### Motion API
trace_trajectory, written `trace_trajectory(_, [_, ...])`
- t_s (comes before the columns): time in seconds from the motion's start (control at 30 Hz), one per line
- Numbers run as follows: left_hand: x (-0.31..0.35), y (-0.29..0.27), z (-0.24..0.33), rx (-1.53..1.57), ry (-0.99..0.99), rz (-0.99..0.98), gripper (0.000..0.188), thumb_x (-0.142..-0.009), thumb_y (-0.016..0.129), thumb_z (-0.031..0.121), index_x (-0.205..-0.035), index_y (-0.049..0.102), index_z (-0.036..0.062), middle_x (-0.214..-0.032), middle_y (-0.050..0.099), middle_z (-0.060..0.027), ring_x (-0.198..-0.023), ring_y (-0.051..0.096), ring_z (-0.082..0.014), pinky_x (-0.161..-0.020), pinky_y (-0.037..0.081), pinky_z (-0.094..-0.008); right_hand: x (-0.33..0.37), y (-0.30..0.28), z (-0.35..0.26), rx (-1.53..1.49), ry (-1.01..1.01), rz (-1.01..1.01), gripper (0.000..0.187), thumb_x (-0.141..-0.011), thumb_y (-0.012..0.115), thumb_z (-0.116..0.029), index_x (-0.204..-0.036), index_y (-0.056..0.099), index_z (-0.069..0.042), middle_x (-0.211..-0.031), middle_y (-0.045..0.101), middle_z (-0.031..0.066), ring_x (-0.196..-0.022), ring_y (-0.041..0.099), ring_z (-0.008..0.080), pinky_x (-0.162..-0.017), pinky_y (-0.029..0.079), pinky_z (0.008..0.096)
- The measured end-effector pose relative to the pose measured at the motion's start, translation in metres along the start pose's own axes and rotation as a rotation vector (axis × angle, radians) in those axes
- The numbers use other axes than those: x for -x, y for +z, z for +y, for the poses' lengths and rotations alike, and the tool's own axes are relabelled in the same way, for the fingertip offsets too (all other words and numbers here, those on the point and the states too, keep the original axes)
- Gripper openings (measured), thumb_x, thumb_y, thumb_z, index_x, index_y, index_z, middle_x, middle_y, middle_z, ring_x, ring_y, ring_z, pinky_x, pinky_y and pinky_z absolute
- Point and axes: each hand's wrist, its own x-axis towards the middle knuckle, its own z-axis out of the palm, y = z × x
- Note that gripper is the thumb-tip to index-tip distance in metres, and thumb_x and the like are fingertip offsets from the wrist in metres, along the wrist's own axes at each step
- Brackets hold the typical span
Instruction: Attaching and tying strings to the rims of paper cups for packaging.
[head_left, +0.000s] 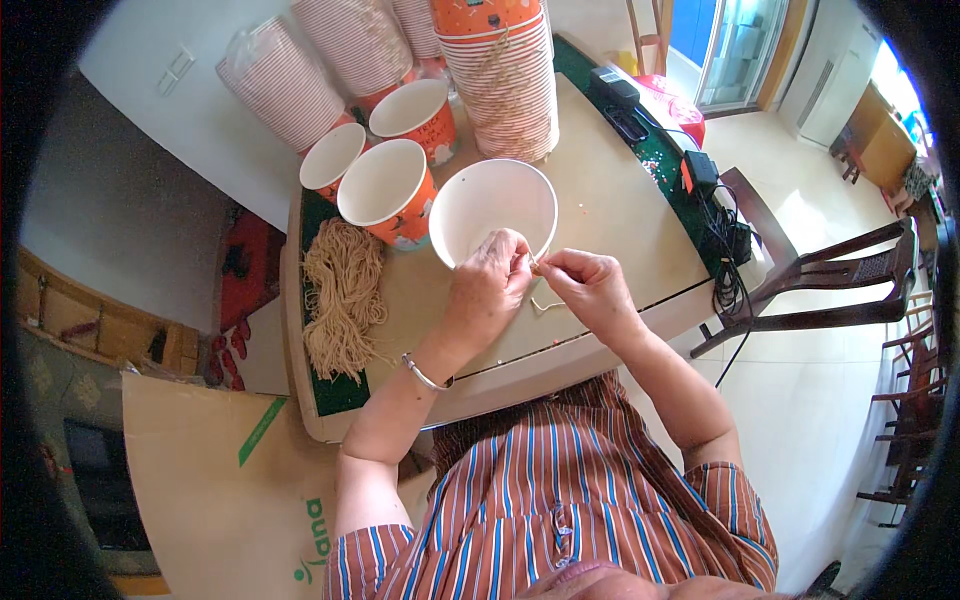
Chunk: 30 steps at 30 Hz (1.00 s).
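A white-lined paper bucket stands on the table before me, its open mouth tipped toward my view. At its near rim my left hand is closed in a pinch, fingers bent over the edge. My right hand meets it fingertip to fingertip, also pinching. Between them runs a thin cream cord, whose loose end curls below the fingers. Any hole or knot at the rim is hidden by my fingers. A thick hank of cream cord lies on the table's left edge.
Orange-printed paper buckets stand behind the left side of the bucket. Tall nested stacks rise at the back. Black adapters and cables line the right edge, beside a dark wooden chair. A cardboard box sits at lower left.
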Motion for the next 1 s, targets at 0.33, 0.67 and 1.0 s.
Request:
trace_trajectory(0.33, [0.001,0.002,-0.007,-0.039,-0.022,0.011,0.012,-0.089,0.064,0.002,-0.099,0.057,0.0034,-0.087,0.065,-0.0132,-0.075,0.068,-0.0240,-0.067,0.056,-0.0355,0.003,-0.003,-0.004,0.030,0.042,-0.044,0.012,-0.093,0.066,-0.009,-0.088,0.070,0.002,-0.071,0.058,-0.0069,-0.067,0.048,0.0005,-0.057,0.038,0.0196])
trace_trajectory(0.67, [0.002,0.001,-0.002,-0.064,0.009,0.041,0.014,-0.088,0.065,0.002,-0.098,0.056,0.0050,-0.085,0.064,-0.0136,-0.073,0.066,-0.0297,-0.065,0.053,-0.0397,0.004,0.000,-0.012,-0.097,0.095,-0.024,0.015,-0.092,0.068,-0.008,-0.105,0.064,-0.002,-0.062,0.048,-0.0083,-0.058,0.038,-0.0003,-0.051,0.030,0.0205])
trace_trajectory(1.0, [0.000,-0.002,0.005,0.091,-0.164,-0.029,0.011,-0.089,0.064,0.005,-0.096,0.056,0.0044,-0.085,0.065,-0.0131,-0.076,0.069,-0.0264,-0.066,0.054,-0.0383,0.008,0.016,-0.004,0.257,-0.226,0.195,0.017,-0.089,0.071,-0.007,-0.105,0.064,-0.008,-0.054,0.036,-0.0015,-0.051,0.033,0.0039,-0.046,0.031,0.0241])
